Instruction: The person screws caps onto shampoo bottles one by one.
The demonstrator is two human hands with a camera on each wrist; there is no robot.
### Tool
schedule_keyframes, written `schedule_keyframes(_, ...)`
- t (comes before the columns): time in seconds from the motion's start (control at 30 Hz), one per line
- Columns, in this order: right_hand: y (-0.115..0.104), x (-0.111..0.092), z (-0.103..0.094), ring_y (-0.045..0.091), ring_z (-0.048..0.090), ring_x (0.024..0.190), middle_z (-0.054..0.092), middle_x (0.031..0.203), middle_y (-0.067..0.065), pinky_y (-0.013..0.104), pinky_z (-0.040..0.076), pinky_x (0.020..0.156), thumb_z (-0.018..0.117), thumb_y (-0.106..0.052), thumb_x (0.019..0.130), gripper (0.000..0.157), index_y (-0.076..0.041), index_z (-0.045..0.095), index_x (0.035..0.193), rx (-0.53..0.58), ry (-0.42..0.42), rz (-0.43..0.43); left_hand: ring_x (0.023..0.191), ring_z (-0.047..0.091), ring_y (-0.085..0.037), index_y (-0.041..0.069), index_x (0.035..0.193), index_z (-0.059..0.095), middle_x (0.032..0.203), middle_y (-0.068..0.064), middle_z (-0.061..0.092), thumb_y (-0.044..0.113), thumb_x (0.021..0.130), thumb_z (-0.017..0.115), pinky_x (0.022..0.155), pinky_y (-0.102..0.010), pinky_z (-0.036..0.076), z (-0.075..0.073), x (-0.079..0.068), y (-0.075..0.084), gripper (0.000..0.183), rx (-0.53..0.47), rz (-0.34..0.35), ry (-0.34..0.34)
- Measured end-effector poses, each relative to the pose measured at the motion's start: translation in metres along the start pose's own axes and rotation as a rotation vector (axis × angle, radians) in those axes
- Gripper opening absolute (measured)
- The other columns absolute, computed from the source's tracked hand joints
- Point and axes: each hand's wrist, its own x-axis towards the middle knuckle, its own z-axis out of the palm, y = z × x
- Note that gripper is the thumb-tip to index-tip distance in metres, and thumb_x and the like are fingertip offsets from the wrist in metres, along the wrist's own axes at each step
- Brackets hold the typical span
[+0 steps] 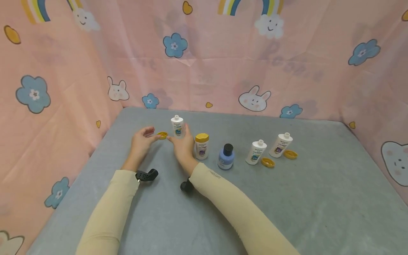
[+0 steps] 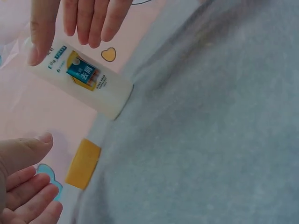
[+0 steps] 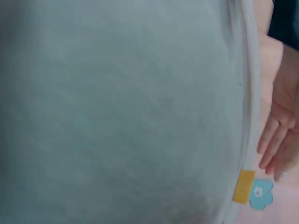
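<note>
A yellow cap [image 1: 162,135] lies on the grey cloth between the two hands. In the left wrist view no finger touches this cap [image 2: 84,163]. My left hand [image 1: 141,143] is just left of it, fingers spread loosely and holding nothing. On its other side my right hand [image 1: 184,147] has extended fingers, also holding nothing. Behind the right hand stands a white bottle [image 1: 177,122] with a bare neck and a printed label; whether the hand touches it I cannot tell. The right wrist view shows the left hand's palm [image 3: 280,121] near the cap.
Right of the hands stand a white bottle with a yellow cap [image 1: 202,147] and a blue bottle with a black cap [image 1: 226,158]. Farther right, two uncapped white bottles [image 1: 256,152] have yellow caps [image 1: 267,162] lying beside them. A pink patterned curtain [image 1: 207,78] borders the table.
</note>
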Motion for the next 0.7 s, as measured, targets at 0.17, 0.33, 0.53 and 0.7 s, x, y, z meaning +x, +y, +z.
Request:
schedule_keyframes(0.17, -0.003, 0.01, 0.003, 0.03, 0.035, 0.148, 0.041, 0.156, 0.013, 0.044, 0.03, 0.121, 0.08, -0.008, 0.082, 0.081, -0.008, 0.039, 0.152, 0.048, 0.052, 0.1, 0.138, 0.049, -0.033, -0.001, 0.142, 0.049, 0.148, -0.019, 0.051, 0.015, 0.092, 0.072, 0.113, -0.043, 0.042, 0.005, 0.004, -0.003, 0.058, 0.041, -0.008, -0.026)
schedule_keyframes(0.33, -0.005, 0.017, 0.006, 0.029, 0.033, 0.149, 0.039, 0.158, 0.011, 0.043, 0.029, 0.122, 0.078, -0.007, 0.084, 0.077, -0.009, 0.041, 0.151, 0.081, 0.053, 0.176, 0.137, 0.05, -0.034, -0.003, 0.141, 0.049, 0.147, -0.021, 0.05, 0.014, 0.092, 0.072, 0.112, -0.042, 0.044, 0.01, 0.01, -0.004, 0.057, 0.058, 0.002, -0.053)
schedule_keyframes(0.53, -0.007, 0.023, 0.009, 0.027, 0.037, 0.147, 0.043, 0.155, 0.011, 0.039, 0.031, 0.121, 0.078, -0.007, 0.084, 0.073, -0.007, 0.044, 0.149, 0.085, 0.046, 0.181, 0.134, 0.052, -0.035, -0.005, 0.14, 0.05, 0.146, -0.022, 0.052, 0.01, 0.093, 0.07, 0.112, -0.043, 0.044, 0.014, 0.018, -0.004, 0.053, 0.126, 0.019, -0.082)
schedule_keyframes(0.7, -0.008, 0.024, 0.011, 0.026, 0.043, 0.143, 0.049, 0.151, 0.013, 0.036, 0.035, 0.118, 0.077, -0.003, 0.084, 0.066, -0.004, 0.05, 0.144, 0.119, 0.06, 0.15, 0.131, 0.054, -0.036, -0.005, 0.138, 0.052, 0.142, -0.023, 0.055, 0.007, 0.092, 0.069, 0.11, -0.044, 0.046, 0.016, 0.023, -0.006, 0.05, 0.179, 0.038, -0.073)
